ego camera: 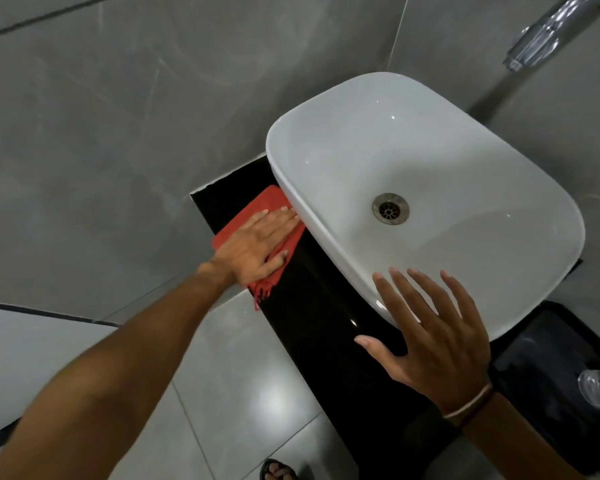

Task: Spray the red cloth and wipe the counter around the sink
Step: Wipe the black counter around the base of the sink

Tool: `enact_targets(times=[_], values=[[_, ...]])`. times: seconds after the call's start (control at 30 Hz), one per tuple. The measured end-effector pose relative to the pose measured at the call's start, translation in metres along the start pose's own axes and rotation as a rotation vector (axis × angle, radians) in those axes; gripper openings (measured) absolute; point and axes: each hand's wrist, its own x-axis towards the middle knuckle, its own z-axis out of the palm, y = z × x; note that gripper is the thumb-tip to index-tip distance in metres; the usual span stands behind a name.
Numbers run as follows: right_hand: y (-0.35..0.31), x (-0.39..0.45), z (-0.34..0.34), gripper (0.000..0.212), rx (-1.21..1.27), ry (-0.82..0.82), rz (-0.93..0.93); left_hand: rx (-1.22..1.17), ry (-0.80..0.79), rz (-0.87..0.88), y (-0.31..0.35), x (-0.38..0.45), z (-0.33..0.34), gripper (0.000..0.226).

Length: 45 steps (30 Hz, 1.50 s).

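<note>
Head view is showing the white basin (430, 174) filling the right centre, the black counter (312, 341) below it, the right hand (433, 334) hovering spread wide, and the left hand (253, 244) pressing flat the red cloth (257, 206), whose fringe risks snagging the counter edge.

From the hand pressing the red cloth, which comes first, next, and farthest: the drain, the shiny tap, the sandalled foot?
From the left hand:
1. Round metal drain, in the white basin to its right.
2. Sandalled foot, on the floor at the bottom edge.
3. Shiny chrome tap, top right corner.
</note>
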Motion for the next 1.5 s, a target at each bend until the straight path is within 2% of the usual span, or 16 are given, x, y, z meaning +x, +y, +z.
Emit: enact_targets(times=[0.17, 0.3, 0.43, 0.67, 0.83, 0.93, 1.0, 1.1, 1.17, 1.27, 1.4, 1.5], values=[[-0.002, -0.004, 0.005, 0.081, 0.043, -0.002, 0.034, -0.078, 0.047, -0.222, -0.057, 0.044, -0.020, 0.072], [-0.001, -0.001, 0.007, 0.085, 0.026, -0.004, 0.019, -0.057, 0.071, -0.244, -0.069, 0.058, -0.017, 0.076], [-0.003, -0.001, 0.001, 0.088, 0.018, -0.019, 0.018, -0.105, 0.154, -0.530, -0.017, 0.063, -0.005, 0.067], [-0.002, 0.002, -0.006, 0.089, 0.030, -0.050, -0.006, -0.159, 0.175, -0.656, 0.136, 0.010, 0.018, 0.068], [0.000, 0.001, -0.005, 0.090, 0.003, -0.103, -0.040, -0.169, 0.143, -0.485, 0.248, -0.034, 0.046, 0.073], [0.000, 0.005, -0.011, 0.089, 0.001, -0.166, -0.043, -0.055, 0.001, -0.219, 0.282, -0.053, 0.049, 0.082], [-0.001, 0.006, -0.017, 0.090, 0.031, -0.238, -0.037, 0.017, -0.016, -0.110, 0.282, -0.061, 0.044, 0.073], [0.009, 0.010, -0.024, 0.090, 0.074, -0.380, -0.088, -0.016, 0.004, 0.053, 0.259, -0.066, 0.038, 0.064], [0.025, 0.015, -0.027, 0.087, 0.069, -0.449, -0.189, -0.054, -0.033, 0.189, 0.232, -0.066, 0.037, 0.064], [0.043, 0.028, -0.030, 0.084, 0.037, -0.544, -0.326, -0.054, -0.008, 0.323, 0.180, -0.057, 0.034, 0.066], [0.043, 0.030, -0.026, 0.092, 0.077, -0.573, -0.322, 0.038, -0.008, 0.491, 0.098, -0.028, 0.021, 0.067], [0.046, 0.031, -0.026, 0.095, 0.114, -0.576, -0.304, 0.051, -0.002, 0.483, 0.051, -0.016, 0.013, 0.066]])
